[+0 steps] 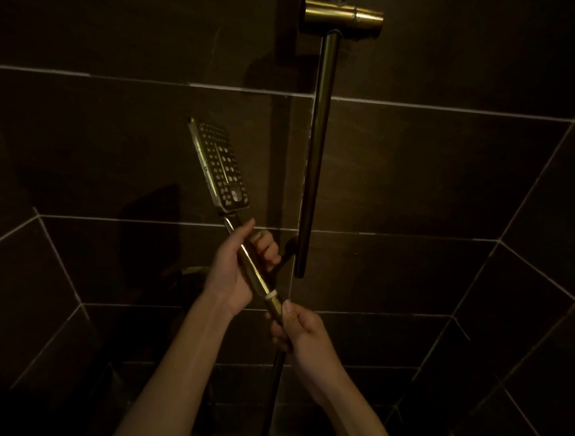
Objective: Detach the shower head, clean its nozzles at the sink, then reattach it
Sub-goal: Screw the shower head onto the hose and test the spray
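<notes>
- Brass-coloured metal, dimly lit: the shower head [220, 167] is off its holder [343, 19] and held in the air left of the rail [318, 152], its nozzle face turned toward the camera and tilted up to the left.
- The left hand [235, 268] is wrapped around the handle [253, 266], fingers curled behind it, thumb along the front.
- The right hand [301, 335] pinches the nut [275, 305] at the foot of the handle, just below a pale ring, where the dark hose [275, 384] begins and hangs down.
- Judging by the grips, the joint is being turned; whether it is loosening or tightening cannot be told.
- The head looks rigid and moderately heavy, top-weighted by the flat rectangular plate, so the handle is the right place to steady it.
- Polished metal is likely slick, more so if wet; a full wrap is wiser than fingertips.
- The hose is limp and will drop away once freed.
- The walls are dark tile [116, 149]; a dropped head could chip them.
</notes>
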Demonstrator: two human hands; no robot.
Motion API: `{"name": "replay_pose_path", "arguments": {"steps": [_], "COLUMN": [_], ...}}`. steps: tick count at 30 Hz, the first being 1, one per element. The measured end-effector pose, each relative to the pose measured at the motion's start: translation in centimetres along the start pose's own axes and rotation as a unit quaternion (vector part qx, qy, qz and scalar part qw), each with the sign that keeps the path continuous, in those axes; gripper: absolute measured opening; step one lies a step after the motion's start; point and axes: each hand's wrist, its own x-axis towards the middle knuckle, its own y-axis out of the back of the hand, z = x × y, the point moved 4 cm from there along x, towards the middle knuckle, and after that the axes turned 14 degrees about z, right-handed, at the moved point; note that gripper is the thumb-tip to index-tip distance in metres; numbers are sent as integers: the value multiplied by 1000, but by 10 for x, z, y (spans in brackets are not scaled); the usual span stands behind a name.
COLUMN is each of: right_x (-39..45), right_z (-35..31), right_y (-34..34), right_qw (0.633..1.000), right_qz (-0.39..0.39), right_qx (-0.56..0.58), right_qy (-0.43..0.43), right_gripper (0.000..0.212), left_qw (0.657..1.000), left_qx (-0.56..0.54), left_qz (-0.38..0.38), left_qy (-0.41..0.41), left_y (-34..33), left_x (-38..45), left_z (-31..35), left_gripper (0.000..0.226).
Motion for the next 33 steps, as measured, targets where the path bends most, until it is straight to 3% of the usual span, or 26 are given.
{"name": "replay_pose_path", "arguments": {"steps": [3,7,12,14,20,27,33], "right_x": [2,2,9,10,2,3,1], "right_z": [-1,-4,0,3,-1,0,-2], "right_y": [7,11,12,13,1,15,15], "right_qw": [998,990,991,995,988,995,992], "right_qz": [45,87,96,84,-8,96,99], "right_qx": [-38,-83,-71,-61,134,17,-27], "right_qy": [28,75,59,11,-77,2,75], "right_gripper": [30,25,30,32,36,28,20], "left_qw": [995,977,975,975,990,988,980], "left_qx": [70,103,14,-8,-31,82,103], "left_qz": [64,141,192,197,129,113,149], "left_qy": [-27,-120,-110,-104,-55,-73,-85], "left_y": [8,10,15,13,1,1,1], "left_x": [5,3,-5,-4,1,-3,-6], "left_z": [7,15,6,2,-6,0,5], "left_gripper": [34,19,28,32,49,42,34]}}
